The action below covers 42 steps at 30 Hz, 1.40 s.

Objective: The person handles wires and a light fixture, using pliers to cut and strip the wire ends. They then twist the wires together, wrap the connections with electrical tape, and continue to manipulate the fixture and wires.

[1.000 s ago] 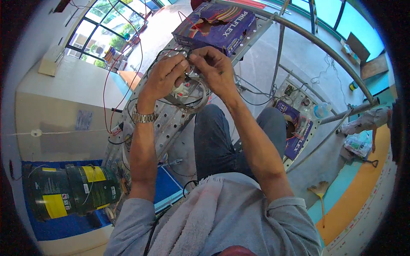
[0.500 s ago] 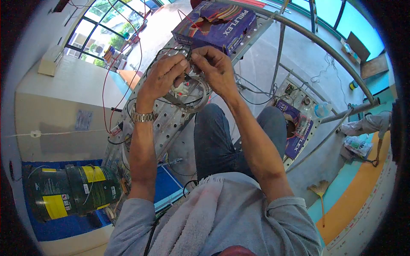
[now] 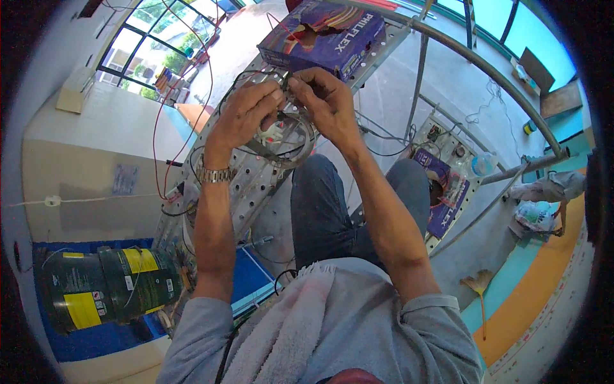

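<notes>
My left hand (image 3: pixel 246 114) and my right hand (image 3: pixel 325 105) are raised close together over a perforated metal plank (image 3: pixel 246 185). Both are closed, with fingertips pinched on a thin black wire (image 3: pixel 286 82) between them. Just below my fingers is a round metal ring (image 3: pixel 306 144), probably part of a light fitting, with a white piece (image 3: pixel 272 133) inside it. My left hand partly covers the ring. The exact ends of the wire are too small to make out.
A purple PHILFLEX box (image 3: pixel 326 38) with a torn hole stands beyond my hands. A second purple box (image 3: pixel 448 208) and a plastic bottle (image 3: pixel 483 164) are at right, beside a curved metal rail (image 3: pixel 505 80). Dark buckets (image 3: pixel 105 285) stand lower left. A co-worker (image 3: pixel 553 187) bends at far right.
My right hand has shifted very slightly, its fingers still near the left hand's. At far right, the co-worker's arm and the plastic bag have moved. The rest looks the same.
</notes>
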Motion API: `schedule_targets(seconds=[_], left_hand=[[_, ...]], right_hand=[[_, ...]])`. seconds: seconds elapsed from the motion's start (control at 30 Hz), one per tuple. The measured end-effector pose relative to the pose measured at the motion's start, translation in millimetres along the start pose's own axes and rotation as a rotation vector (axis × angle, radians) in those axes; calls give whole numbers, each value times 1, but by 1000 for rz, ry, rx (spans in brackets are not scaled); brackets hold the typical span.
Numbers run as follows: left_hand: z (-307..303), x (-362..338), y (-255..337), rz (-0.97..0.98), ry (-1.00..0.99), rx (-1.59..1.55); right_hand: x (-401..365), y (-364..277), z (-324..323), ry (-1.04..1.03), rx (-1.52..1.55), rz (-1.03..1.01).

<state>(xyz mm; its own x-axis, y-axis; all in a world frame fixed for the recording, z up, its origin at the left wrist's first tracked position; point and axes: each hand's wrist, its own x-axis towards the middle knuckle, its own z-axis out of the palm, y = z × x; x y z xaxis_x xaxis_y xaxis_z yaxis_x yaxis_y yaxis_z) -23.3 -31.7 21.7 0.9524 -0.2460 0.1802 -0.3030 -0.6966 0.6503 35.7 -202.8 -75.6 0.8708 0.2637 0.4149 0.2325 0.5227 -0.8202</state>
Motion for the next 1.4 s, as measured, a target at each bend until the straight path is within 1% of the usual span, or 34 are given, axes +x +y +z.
schedule_targets(seconds=[0.07,0.23,0.37,0.53,0.67,0.73,0.93,1.07,1.13,1.23,1.27,1.33,1.4], left_hand=[[-2,0,-1,-48,-22,2],[-4,0,3,-57,-46,0],[-4,0,7,-88,-54,-49],[-3,-1,6,-71,-34,18],[-3,0,8,-86,-48,45],[-3,0,7,-56,-40,57],[-3,0,2,-80,-58,21],[-6,-2,8,-143,-103,20],[-6,-2,5,-138,-101,-28],[-6,-1,3,-157,-122,-98],[-6,-1,3,-168,-133,-120],[-3,2,7,-156,-94,-38],[-1,2,8,-137,-49,1]], right_hand=[[0,-2,-1,-4,-31,-20],[3,2,-3,-5,-109,-117],[4,4,-5,-14,-181,-141],[4,0,-6,-4,-238,-201],[5,1,-8,-21,-220,-173],[5,-2,-8,-27,-206,-154],[4,1,-4,25,-226,-185],[2,7,-2,26,-81,-96],[3,13,1,44,-43,-88],[2,19,5,53,95,-15],[2,22,5,57,80,-44],[4,23,7,62,54,-104],[3,15,8,100,-16,-100]])
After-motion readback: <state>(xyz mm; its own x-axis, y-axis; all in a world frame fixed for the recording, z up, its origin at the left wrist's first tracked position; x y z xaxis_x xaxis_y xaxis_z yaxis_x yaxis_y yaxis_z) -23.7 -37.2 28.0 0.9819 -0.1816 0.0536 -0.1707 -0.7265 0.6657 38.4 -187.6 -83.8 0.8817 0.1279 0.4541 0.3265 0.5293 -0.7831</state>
